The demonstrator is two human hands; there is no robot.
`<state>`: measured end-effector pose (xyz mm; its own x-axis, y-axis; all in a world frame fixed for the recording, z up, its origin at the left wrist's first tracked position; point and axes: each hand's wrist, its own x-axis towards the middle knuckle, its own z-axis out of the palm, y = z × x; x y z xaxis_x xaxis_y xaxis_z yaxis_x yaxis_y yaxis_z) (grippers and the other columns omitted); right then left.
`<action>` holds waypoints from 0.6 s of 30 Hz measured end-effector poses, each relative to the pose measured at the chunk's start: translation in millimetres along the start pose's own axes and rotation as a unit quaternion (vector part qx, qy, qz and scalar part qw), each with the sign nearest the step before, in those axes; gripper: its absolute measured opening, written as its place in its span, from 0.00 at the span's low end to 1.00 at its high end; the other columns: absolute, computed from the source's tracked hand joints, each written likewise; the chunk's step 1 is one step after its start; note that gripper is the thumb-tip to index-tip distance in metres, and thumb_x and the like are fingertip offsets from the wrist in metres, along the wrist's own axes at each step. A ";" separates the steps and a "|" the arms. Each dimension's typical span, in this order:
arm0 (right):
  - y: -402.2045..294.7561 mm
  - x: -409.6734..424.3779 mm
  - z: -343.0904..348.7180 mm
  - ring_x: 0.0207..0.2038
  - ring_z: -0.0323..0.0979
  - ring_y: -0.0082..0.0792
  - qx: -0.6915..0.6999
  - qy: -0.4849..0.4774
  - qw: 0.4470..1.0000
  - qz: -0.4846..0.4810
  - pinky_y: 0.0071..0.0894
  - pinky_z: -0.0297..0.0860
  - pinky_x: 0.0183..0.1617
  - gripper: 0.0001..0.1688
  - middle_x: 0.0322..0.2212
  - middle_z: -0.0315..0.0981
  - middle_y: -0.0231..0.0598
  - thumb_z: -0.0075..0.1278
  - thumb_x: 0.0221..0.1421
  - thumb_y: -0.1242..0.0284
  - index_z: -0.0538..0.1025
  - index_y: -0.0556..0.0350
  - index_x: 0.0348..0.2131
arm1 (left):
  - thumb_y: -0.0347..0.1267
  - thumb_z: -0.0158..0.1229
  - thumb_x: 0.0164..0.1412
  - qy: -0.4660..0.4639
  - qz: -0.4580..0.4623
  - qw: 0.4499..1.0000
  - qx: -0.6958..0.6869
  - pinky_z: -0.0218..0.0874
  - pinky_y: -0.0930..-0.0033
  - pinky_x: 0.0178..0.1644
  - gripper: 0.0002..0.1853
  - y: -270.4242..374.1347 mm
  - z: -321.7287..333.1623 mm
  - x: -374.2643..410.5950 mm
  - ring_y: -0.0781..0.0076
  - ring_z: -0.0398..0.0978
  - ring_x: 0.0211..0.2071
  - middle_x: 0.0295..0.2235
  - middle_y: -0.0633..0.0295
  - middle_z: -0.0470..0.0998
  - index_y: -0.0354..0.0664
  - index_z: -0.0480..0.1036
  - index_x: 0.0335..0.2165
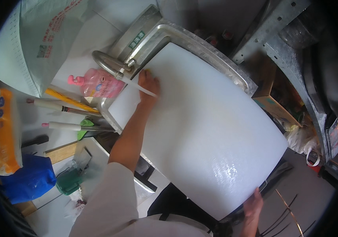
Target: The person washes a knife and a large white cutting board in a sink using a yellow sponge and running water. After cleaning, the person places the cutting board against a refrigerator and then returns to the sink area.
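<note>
A large white plastic cutting board [204,118] lies slantwise across a stainless-steel sink [186,28], its near end jutting past the sink toward me. Its surface is wet and shines near the front. My left hand [149,86] rests on the far left part of the board, fingers bent; a small yellowish bit shows at the fingertips, too little to name. From the faucet [106,63], a stream of water [140,89] runs down onto my left wrist. At the board's near right corner, my right hand [253,204] grips the edge, its fingers partly hidden beneath.
Beside the faucet stands a pink pump bottle [100,83]. Left of the sink are white-handled rods [59,126], a tissue pack [1,130], a blue bag [28,179] and a large white sack [50,38]. A metal rack [293,68] and cardboard box [275,103] stand at right.
</note>
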<state>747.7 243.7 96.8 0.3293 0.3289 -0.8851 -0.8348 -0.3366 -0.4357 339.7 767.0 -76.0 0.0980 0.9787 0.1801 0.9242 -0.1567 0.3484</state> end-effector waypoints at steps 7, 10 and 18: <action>-4.0 -4.9 5.4 0.58 0.72 0.45 0.007 0.027 1.000 -0.007 0.55 0.68 0.62 0.22 0.55 0.75 0.41 0.48 0.71 0.64 0.72 0.58 0.57 | 0.36 0.59 0.65 -0.008 0.132 0.989 -0.068 0.58 0.48 0.66 0.27 30.6 66.6 99.2 0.40 0.66 0.60 0.56 0.38 0.70 0.27 0.66 0.56; -9.0 -11.3 10.6 0.58 0.72 0.44 0.011 0.049 0.999 0.003 0.55 0.68 0.62 0.22 0.55 0.75 0.41 0.46 0.72 0.65 0.72 0.58 0.58 | 0.34 0.60 0.64 -0.014 0.198 0.977 -0.073 0.59 0.48 0.65 0.26 47.8 71.8 76.7 0.41 0.67 0.59 0.55 0.40 0.72 0.29 0.67 0.55; -16.3 -19.2 10.7 0.55 0.74 0.41 0.006 0.067 0.998 -0.012 0.52 0.70 0.59 0.17 0.52 0.78 0.39 0.47 0.72 0.65 0.76 0.55 0.52 | 0.31 0.54 0.68 -0.203 0.261 0.940 -0.077 0.55 0.47 0.69 0.27 60.3 -75.8 -105.3 0.43 0.62 0.66 0.63 0.41 0.66 0.33 0.64 0.62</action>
<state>750.2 252.4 122.6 0.4042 0.2163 -0.8887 -0.8311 -0.3188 -0.4556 357.1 644.4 -4.1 0.6860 0.7276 0.0078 0.6496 -0.6172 0.4440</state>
